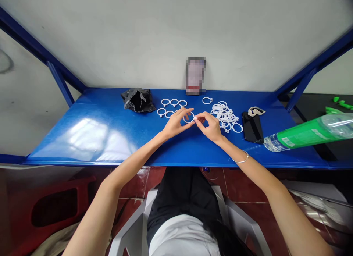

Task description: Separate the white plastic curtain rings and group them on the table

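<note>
Between my two hands is a white plastic ring [188,121] with a small eyelet, like a curtain ring. My left hand [178,123] curls round it, thumb and fingers at its rim. At the eyelet, my right hand [210,126] pinches the ring between thumb and index finger, covering most of that spot. A heap of similar white rings [224,114] lies just right of my right hand. Beyond my left hand, several more rings [174,102] are laid out in rows, partly hidden by my fingers. One single ring [206,100] rests behind the heap.
A crumpled black plastic bag [138,100] gapes on the blue table [143,138] at left. Against the wall leans a blurred, phone-like object [195,75]. Right of the heap lie a black phone [253,129], a beige curled item [256,111] and a green-labelled bottle [309,134].
</note>
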Demonstrator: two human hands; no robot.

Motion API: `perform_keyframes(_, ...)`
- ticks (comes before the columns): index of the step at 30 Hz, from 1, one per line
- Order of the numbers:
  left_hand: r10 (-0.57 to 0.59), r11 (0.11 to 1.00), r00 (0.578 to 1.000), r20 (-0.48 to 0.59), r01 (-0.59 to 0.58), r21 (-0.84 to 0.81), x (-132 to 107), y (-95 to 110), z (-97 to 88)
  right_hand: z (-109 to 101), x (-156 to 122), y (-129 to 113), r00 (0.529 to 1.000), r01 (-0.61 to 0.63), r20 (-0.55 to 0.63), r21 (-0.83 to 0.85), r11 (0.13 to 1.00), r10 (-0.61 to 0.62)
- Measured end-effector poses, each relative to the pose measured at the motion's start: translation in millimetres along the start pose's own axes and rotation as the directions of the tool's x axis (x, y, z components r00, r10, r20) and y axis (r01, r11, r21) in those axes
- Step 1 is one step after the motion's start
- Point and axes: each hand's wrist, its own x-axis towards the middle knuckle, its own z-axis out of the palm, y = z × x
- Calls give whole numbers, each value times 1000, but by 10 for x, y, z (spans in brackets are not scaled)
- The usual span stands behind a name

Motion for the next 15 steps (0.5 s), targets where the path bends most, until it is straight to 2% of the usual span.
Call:
perform_keyframes(7,61,962,998,34,-67,264,-31,-49,-15,-5,0,8,999,17,38,-28,999,-16)
perform_keyframes(15,43,957,997,60,-58,284,-41,-68,-3,-4,1,11,998,-11,69,-25,1000,13)
